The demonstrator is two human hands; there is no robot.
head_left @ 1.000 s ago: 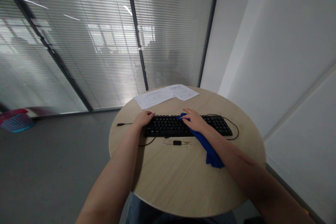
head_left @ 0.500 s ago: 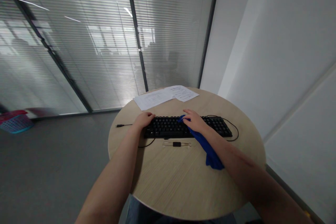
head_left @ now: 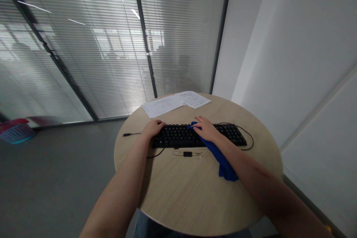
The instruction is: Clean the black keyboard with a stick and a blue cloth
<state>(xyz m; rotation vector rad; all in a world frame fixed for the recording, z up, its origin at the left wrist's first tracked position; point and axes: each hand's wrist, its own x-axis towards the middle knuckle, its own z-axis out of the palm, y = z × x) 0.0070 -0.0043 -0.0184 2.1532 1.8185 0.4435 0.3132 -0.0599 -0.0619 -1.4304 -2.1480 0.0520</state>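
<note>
A black keyboard [head_left: 178, 136] lies across the round wooden table [head_left: 178, 189]. My left hand [head_left: 153, 127] grips the keyboard's left end, its fingers bent over the top corner. My right hand [head_left: 205, 128] is over the keys right of the middle, pressing a blue cloth [head_left: 226, 169] under its fingers. The cloth trails from the fingertips beneath my right forearm onto the tabletop. Just below the keyboard's front edge lies a small item with a black middle [head_left: 187, 154] and thin, light-coloured ends.
White printed papers [head_left: 167, 105] overlap at the table's far edge. A black cable [head_left: 252, 139] loops at the keyboard's right, and a plug [head_left: 127, 134] lies at the left. A pink and blue basket [head_left: 17, 132] stands on the floor at far left. Blinds hang behind.
My right hand has shifted very slightly left over the keys with the cloth. My left hand stays on the keyboard's left end.
</note>
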